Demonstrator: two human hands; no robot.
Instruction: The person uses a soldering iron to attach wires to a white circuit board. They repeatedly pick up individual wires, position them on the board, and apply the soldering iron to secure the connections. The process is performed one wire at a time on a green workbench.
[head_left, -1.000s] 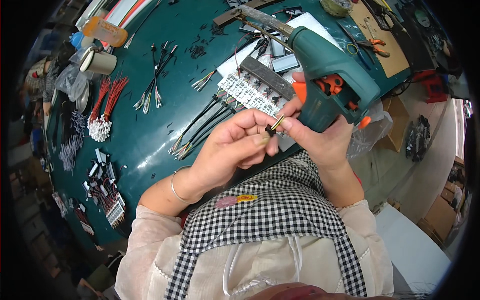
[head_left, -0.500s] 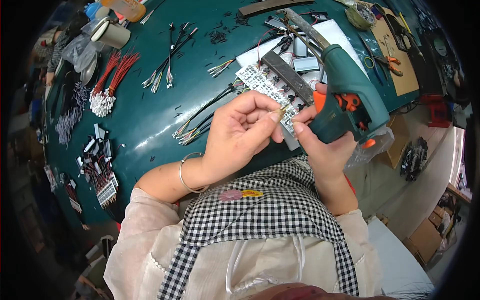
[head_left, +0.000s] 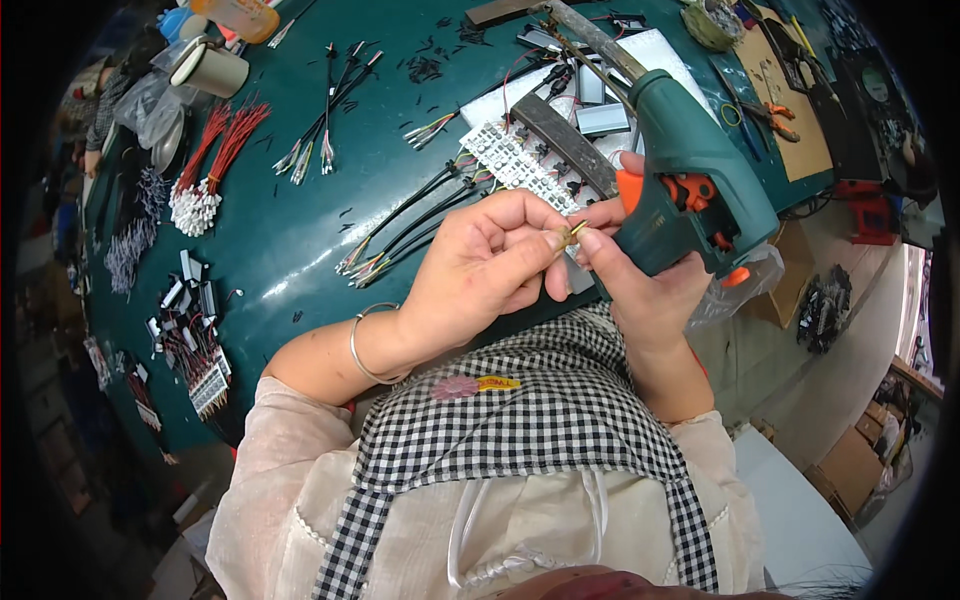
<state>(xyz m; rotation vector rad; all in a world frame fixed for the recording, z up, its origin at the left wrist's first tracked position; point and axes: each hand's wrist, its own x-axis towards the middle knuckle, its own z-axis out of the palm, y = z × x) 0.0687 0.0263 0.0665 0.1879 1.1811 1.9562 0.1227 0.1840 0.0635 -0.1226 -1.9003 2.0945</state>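
My right hand holds a green soldering gun with an orange trigger, its long metal barrel pointing away over the table. The thumb and fingers of that hand also reach to a thin gold-coloured piece. My left hand is closed, pinching the same piece at its other end; its exact kind is too small to tell. Just beyond my fingertips lies a white circuit board panel with many small parts. A dark metal bar rests across the board's far side.
Cable bundles with bare coloured ends lie left of the board. Red wires with white connectors and wired modules sit farther left. Orange-handled pliers lie at right. A beige cup stands at far left.
Both hands have drawn closer together on the thin gold-coloured piece, which now shows more plainly between the fingertips. The whole view has shifted slightly.
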